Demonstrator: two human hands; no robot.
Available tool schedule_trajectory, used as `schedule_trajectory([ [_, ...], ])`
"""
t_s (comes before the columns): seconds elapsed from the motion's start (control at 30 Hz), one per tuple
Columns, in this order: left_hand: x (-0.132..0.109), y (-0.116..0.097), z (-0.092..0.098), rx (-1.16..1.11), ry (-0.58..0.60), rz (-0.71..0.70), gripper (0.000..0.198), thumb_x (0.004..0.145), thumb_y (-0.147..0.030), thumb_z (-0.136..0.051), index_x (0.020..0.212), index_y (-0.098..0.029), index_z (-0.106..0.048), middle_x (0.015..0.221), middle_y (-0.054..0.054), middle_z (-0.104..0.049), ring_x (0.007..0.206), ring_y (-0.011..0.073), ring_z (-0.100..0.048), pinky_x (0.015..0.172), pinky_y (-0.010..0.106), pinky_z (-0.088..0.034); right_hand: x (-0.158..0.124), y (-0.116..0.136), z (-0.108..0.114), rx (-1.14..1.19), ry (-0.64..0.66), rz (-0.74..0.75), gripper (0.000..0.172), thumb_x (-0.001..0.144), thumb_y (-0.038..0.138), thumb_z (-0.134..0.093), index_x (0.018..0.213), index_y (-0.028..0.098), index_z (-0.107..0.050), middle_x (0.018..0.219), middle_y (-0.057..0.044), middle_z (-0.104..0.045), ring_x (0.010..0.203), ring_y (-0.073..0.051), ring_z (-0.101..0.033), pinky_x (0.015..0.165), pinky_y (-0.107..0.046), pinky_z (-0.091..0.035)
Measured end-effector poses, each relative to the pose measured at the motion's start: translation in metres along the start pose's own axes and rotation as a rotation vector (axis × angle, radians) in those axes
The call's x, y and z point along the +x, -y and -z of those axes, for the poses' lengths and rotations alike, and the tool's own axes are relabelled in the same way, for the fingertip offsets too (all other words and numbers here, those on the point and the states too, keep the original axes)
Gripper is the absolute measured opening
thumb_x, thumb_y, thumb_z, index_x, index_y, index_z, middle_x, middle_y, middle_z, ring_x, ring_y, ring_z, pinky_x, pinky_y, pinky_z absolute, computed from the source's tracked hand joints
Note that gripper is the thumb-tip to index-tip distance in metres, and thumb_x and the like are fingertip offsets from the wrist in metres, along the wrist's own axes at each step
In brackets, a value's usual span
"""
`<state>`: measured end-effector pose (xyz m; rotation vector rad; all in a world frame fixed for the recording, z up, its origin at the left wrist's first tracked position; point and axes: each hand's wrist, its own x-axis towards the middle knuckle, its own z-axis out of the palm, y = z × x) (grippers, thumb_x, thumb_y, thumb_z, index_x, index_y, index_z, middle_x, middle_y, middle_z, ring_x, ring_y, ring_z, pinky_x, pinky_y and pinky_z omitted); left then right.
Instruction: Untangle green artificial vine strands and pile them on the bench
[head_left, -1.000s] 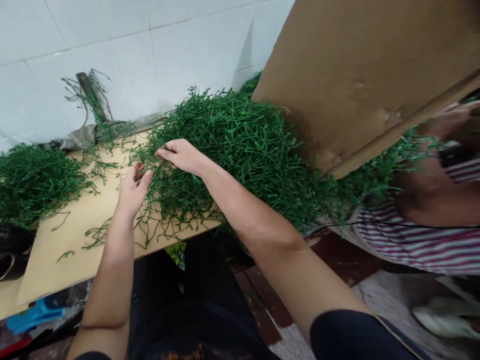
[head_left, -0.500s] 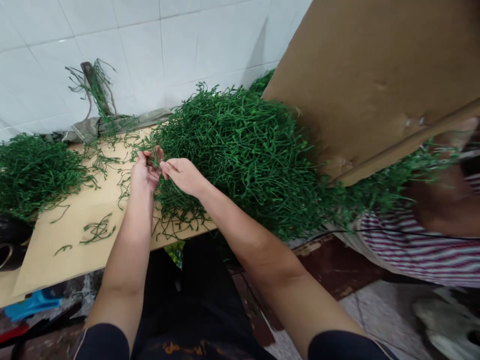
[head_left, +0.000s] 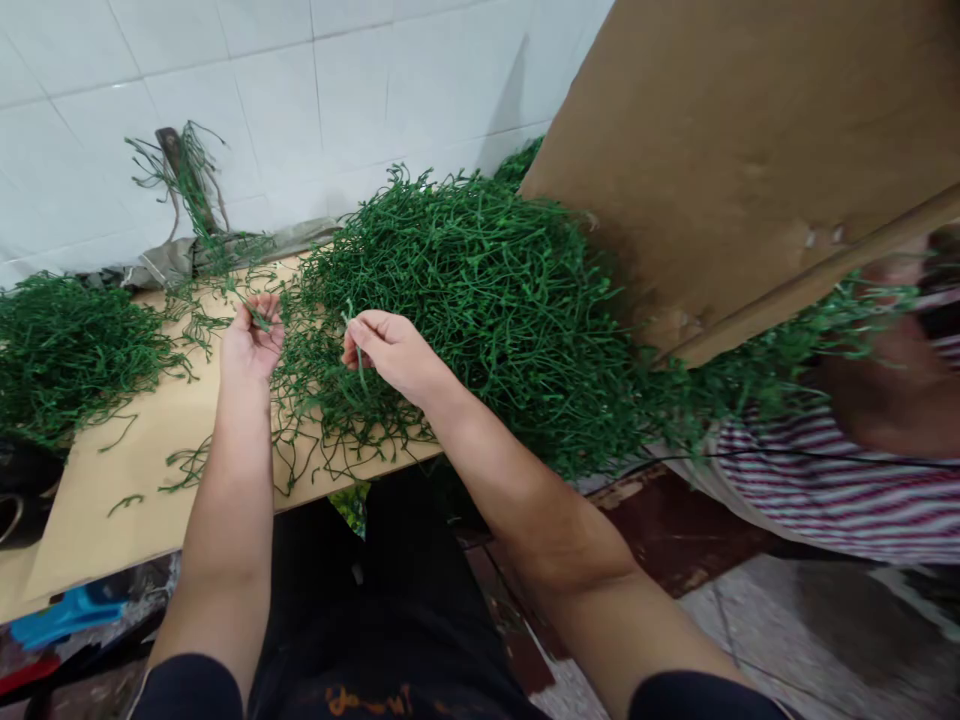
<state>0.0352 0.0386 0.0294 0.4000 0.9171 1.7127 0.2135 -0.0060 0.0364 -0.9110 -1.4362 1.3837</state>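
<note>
My left hand [head_left: 253,340] is above the board with its fingers curled around a thin green stem that looks like part of an artificial plant. My right hand [head_left: 390,352] pinches a paler green stem [head_left: 360,368] between thumb and fingers, at the near left side of a big heap of green stems [head_left: 480,290]. A gap separates the two hands. Loose stems lie on the tan board [head_left: 142,500] below and around them.
At the left lies a second heap of green stems [head_left: 67,350], beside dark round objects [head_left: 22,490]. A stem-draped upright post [head_left: 180,170] stands by the tiled wall. A large cardboard sheet [head_left: 750,170] leans at the right, near another person's striped clothing [head_left: 825,490].
My hands have moved apart: the left one went left, the right one slightly right. A pale stem now shows in my right hand.
</note>
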Motion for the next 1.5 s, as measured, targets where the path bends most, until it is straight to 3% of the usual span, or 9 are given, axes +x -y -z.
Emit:
schedule_trajectory([
  [0.1, -0.017, 0.008, -0.007, 0.04, 0.109, 0.028, 0.03, 0.092, -0.023, -0.035, 0.068, -0.017, -0.053, 0.064, 0.002, -0.065, 0.076, 0.0099, -0.066, 0.053, 0.015, -0.048, 0.009, 0.002, -0.004, 0.152, -0.065, -0.193, 0.026, 0.09, 0.019, -0.039, 0.064, 0.017, -0.043, 0.054, 0.005, -0.045, 0.044, -0.005, -0.049, 0.044, -0.017, -0.039],
  [0.23, -0.031, 0.015, -0.013, 0.083, 0.172, 0.093, 0.032, 0.092, -0.026, -0.034, 0.072, -0.017, -0.056, 0.068, 0.002, -0.066, 0.078, 0.0104, -0.066, 0.056, 0.016, -0.049, 0.012, -0.002, -0.01, 0.226, -0.042, -0.227, 0.024, 0.09, 0.017, -0.038, 0.067, 0.016, -0.043, 0.06, 0.006, -0.046, 0.038, -0.001, -0.04, 0.035, -0.015, -0.029],
  [0.47, -0.041, 0.026, -0.016, 0.186, 0.147, -0.044, 0.026, 0.088, -0.033, -0.046, 0.076, -0.015, -0.059, 0.07, 0.003, -0.068, 0.071, 0.0116, -0.066, 0.058, 0.019, -0.051, 0.008, -0.022, -0.014, -0.045, -0.106, 0.074, 0.036, 0.074, 0.041, -0.062, 0.06, 0.018, -0.038, 0.053, 0.008, -0.031, 0.046, -0.003, -0.027, 0.04, -0.018, -0.023],
  [0.57, -0.047, 0.031, -0.019, 0.237, 0.196, -0.111, 0.023, 0.085, -0.033, -0.05, 0.076, -0.015, -0.061, 0.072, 0.004, -0.069, 0.075, 0.0138, -0.067, 0.064, 0.022, -0.053, 0.007, -0.025, -0.012, -0.132, -0.097, 0.109, 0.035, 0.07, 0.036, -0.066, 0.058, 0.018, -0.038, 0.052, 0.007, -0.03, 0.049, -0.004, -0.027, 0.043, -0.019, -0.022],
  [0.93, -0.041, 0.038, -0.018, 0.291, 0.198, -0.118, 0.031, 0.078, -0.047, -0.056, 0.068, -0.017, -0.055, 0.066, 0.002, -0.064, 0.075, 0.0142, -0.066, 0.058, 0.021, -0.05, -0.007, -0.017, -0.01, 0.19, 0.189, -0.068, 0.033, 0.074, 0.041, -0.059, 0.063, 0.019, -0.038, 0.045, 0.011, -0.024, 0.038, -0.001, -0.017, 0.036, -0.016, -0.013],
  [1.1, -0.025, 0.032, -0.015, 0.212, 0.068, -0.158, 0.032, 0.083, -0.047, -0.048, 0.069, -0.018, -0.051, 0.065, 0.002, -0.062, 0.069, 0.011, -0.064, 0.055, 0.018, -0.048, -0.016, -0.016, -0.003, 0.288, 0.306, -0.08, 0.04, 0.069, 0.044, -0.066, 0.06, 0.019, -0.035, 0.044, 0.012, -0.02, 0.037, 0.0, -0.015, 0.035, -0.015, -0.011],
  [1.27, -0.008, 0.026, -0.011, 0.516, 0.016, -0.23, 0.021, 0.075, -0.031, -0.063, 0.088, -0.016, -0.056, 0.097, 0.006, -0.065, 0.102, 0.0172, -0.06, 0.084, 0.024, -0.048, -0.006, -0.013, 0.011, 0.359, 0.075, -0.071, 0.042, 0.072, 0.052, -0.061, 0.064, 0.019, -0.036, 0.046, 0.012, -0.021, 0.037, -0.001, -0.016, 0.034, -0.014, -0.013],
  [1.37, -0.011, 0.025, -0.01, 0.799, -0.023, -0.389, 0.042, 0.065, -0.022, -0.072, 0.102, -0.011, -0.054, 0.124, 0.015, -0.053, 0.128, 0.0241, -0.039, 0.107, 0.032, -0.03, 0.005, -0.01, 0.017, 0.347, -0.044, -0.126, 0.044, 0.075, 0.06, -0.052, 0.066, 0.019, -0.039, 0.046, 0.011, -0.022, 0.036, -0.001, -0.017, 0.034, -0.015, -0.014],
  [1.5, -0.035, 0.024, -0.007, 0.979, 0.197, -0.446, 0.046, 0.072, -0.027, -0.066, 0.111, -0.007, -0.052, 0.133, 0.021, -0.046, 0.131, 0.0259, -0.035, 0.112, 0.036, -0.018, 0.015, -0.01, 0.019, 0.256, -0.142, -0.153, 0.046, 0.073, 0.062, -0.053, 0.065, 0.019, -0.038, 0.046, 0.011, -0.023, 0.035, -0.001, -0.017, 0.033, -0.015, -0.015],
])
